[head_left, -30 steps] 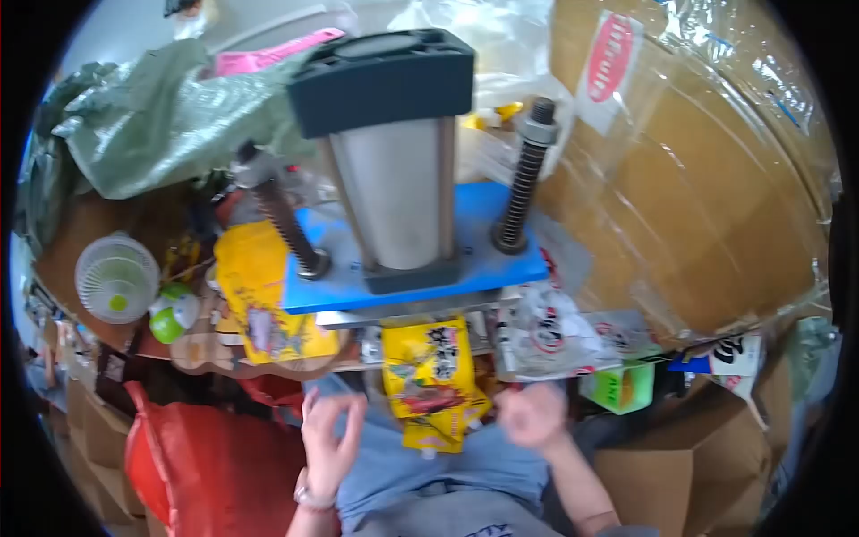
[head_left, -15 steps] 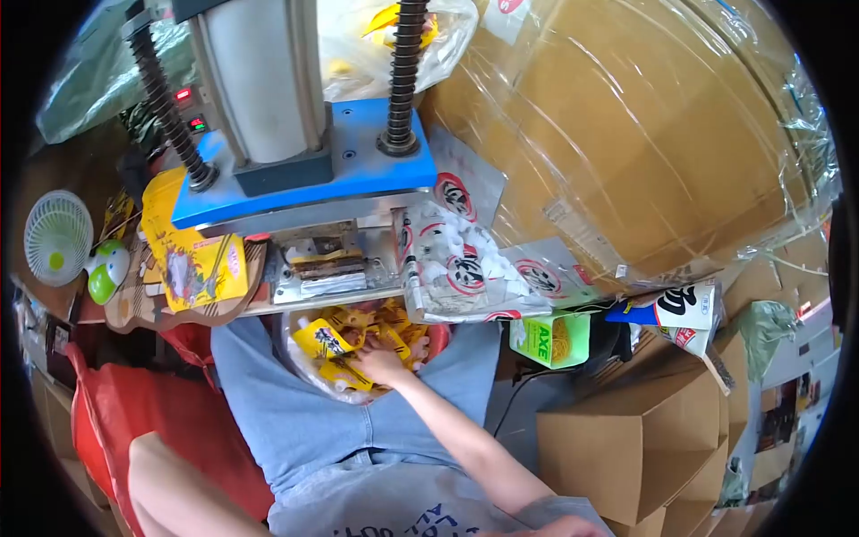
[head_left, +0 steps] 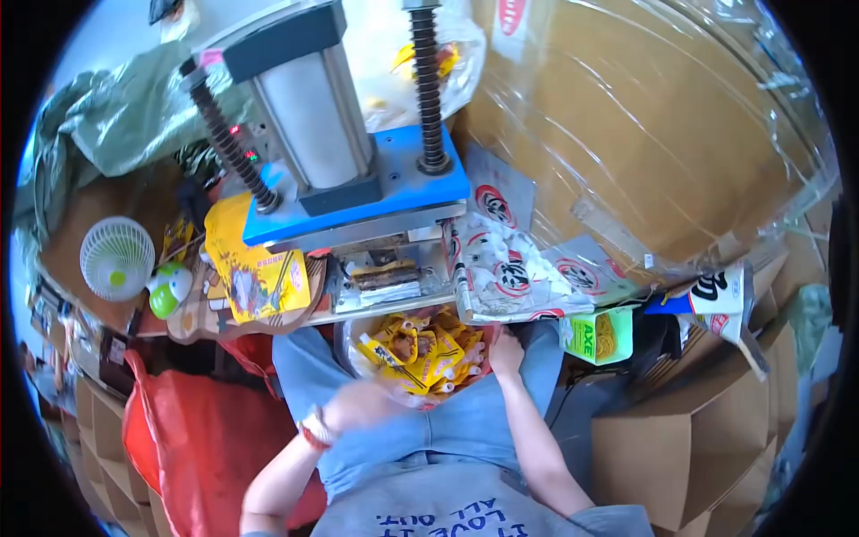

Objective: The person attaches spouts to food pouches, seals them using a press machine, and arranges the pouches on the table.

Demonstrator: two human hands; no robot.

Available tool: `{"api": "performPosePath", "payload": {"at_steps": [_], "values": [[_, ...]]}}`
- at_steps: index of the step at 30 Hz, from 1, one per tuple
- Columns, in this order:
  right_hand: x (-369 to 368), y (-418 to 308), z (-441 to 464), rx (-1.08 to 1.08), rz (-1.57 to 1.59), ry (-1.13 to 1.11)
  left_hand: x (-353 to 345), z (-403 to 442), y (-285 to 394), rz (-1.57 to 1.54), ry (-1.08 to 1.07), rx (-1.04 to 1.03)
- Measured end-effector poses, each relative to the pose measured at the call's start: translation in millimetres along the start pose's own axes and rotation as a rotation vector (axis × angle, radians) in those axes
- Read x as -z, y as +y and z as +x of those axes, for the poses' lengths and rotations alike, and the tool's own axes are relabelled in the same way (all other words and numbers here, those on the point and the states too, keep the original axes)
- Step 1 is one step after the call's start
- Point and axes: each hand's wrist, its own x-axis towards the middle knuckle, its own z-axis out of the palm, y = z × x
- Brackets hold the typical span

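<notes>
Between my thighs sits a plastic-lined basin (head_left: 353, 358) filled with yellow printed packets (head_left: 420, 353) that have small white spouts or caps. My right hand (head_left: 506, 353) is at the basin's right rim, its fingers closed over the edge and partly hidden. My left hand (head_left: 362, 404), with a bracelet at the wrist, is above my left thigh by the basin's front left edge. Motion smears its fingers, so what it holds, if anything, does not show.
A press with a blue plate (head_left: 358, 192) stands ahead over a metal bed (head_left: 385, 277). Yellow printed sheets (head_left: 255, 264) lie left of it. A green AXE box (head_left: 598, 336), open cartons (head_left: 644, 447), a red bag (head_left: 197, 438) and a large wrapped carton (head_left: 644, 116) surround me.
My right hand has moved from among the packets to the basin's right rim. My left hand has come into view near the basin. The whole view has shifted, with things appearing further right.
</notes>
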Motion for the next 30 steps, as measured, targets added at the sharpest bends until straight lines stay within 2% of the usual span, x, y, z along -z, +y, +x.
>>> {"api": "performPosePath", "payload": {"at_steps": [1, 2, 3, 4, 5, 6, 7, 8, 9, 10, 11, 12, 13, 14, 15, 17, 18, 19, 20, 21, 22, 23, 24, 25, 26, 27, 28, 29, 30], "values": [[4.8, 0.0, -2.8, 0.06, -0.05, 0.006, -31.1, 25.7, -74.1, -0.014, 0.251, 0.139], [9.7, -5.0, -6.7, 0.127, -0.101, 0.009, -38.0, 39.8, -102.4, 0.005, 0.667, 0.317], [32.4, -23.0, -13.2, 0.141, -0.098, 0.01, -49.7, 59.3, -138.0, -0.002, 0.771, 0.484], [46.1, -36.4, -23.6, 0.197, -0.018, -0.162, -62.1, 78.9, -177.7, -0.012, 0.881, 0.654], [57.4, -48.4, -34.9, 0.257, 0.06, -0.33, -83.1, 94.5, -228.8, 0.044, 0.624, 0.627], [67.5, -60.9, -53.4, 0.414, 0.095, -0.235, -96.8, 102.2, -260.3, 0.092, 0.365, 0.591], [77.6, -73.5, -71.6, 0.576, 0.115, -0.129, -87.8, 97.1, -247.7, 0.434, 0.211, 0.408], [87.8, -86.2, -89.4, 0.729, 0.12, -0.016, -78.7, 88.7, -225.4, 0.441, 0.209, 0.407], [105.3, -86.5, -93.0, 0.569, 0.386, -0.183, -66.0, 79.8, -195.9, 0.228, 0.475, 0.568], [120.5, -76.5, -81.6, 0.361, 0.63, -0.134, -60.2, 77.4, -180.9, -0.006, 0.739, 0.72], [119.8, -54.7, -65.0, -0.159, 1.314, -0.146, -63.4, 73.3, -195.7, 0.006, 0.805, 0.74], [135.6, -25.9, -51.6, -0.202, 1.313, -0.051, -51.0, 53.0, -188.8, -0.022, 0.938, 0.676], [139.1, -1.7, -47.1, -0.411, 1.291, 0.033, -36.5, 26.0, -174.3, -0.053, 1.071, 0.612], [131.8, 24.7, -49.3, -0.528, 1.32, 0.098, -29.2, 6.8, -175.3, -0.215, 1.172, 0.574], [124.2, 44.3, -55.9, -0.526, 1.318, 0.094, -22.7, -8.2, -175.1, -0.379, 1.273, 0.531], [113.4, 68.6, -66.4, -0.339, 1.13, -0.069, -18.6, -35.7, -157.9, -0.273, 1.307, 0.515], [125.6, 58.7, -68.0, -0.438, 0.848, -0.106, -23.8, -41.9, -154.6, -0.373, 1.331, 0.461], [122.0, 59.0, -64.4, -0.439, 0.85, -0.108, -23.9, -45.9, -138.6, -0.367, 1.363, 0.417], [117.3, 62.9, -60.6, -0.225, 0.794, -0.007, -24.7, -47.1, -114.7, -0.362, 1.392, 0.37], [129.9, 40.5, -56.2, -0.012, 0.729, 0.092, -28.1, -45.6, -91.1, -0.441, 1.349, 0.339], [139.6, 13.9, -56.0, 0.215, 0.558, 0.162, -31.3, -36.0, -62.4, -0.306, 1.312, 0.169], [152.9, -30.1, -54.5, 0.401, 0.558, 0.087, -37.2, -22.5, -36.0, -0.174, 1.268, 0.003], [154.4, -66.0, -53.5, 0.589, 0.556, 0.009, -55.1, -10.0, -22.2, -0.1, 1.039, -0.119], [144.1, -90.7, -53.9, 0.798, 0.643, -0.162, -71.6, 2.9, -5.0, 0.063, 0.75, -0.271], [131.4, -123.8, -59.8, 0.816, 0.826, -0.368, -82.8, 13.3, 22.6, 0.163, 0.558, -0.281], [117.6, -135.5, -64.3, 0.729, 0.785, -0.717, -93.1, 28.6, 30.1, 0.083, 0.443, -0.434], [102.5, -142.8, -64.5, 0.628, 0.722, -1.055, -103.6, 43.9, 34.5, 0.165, 0.567, -0.57], [90.8, -150.5, -62.5, 0.638, 0.721, -1.059, -109.5, 47.8, 27.2, 0.168, 0.575, -0.564], [80.4, -156.6, -61.1, 0.579, 0.706, -1.177, -106.2, 48.7, 25.8, 0.18, 0.528, -0.508]]}}
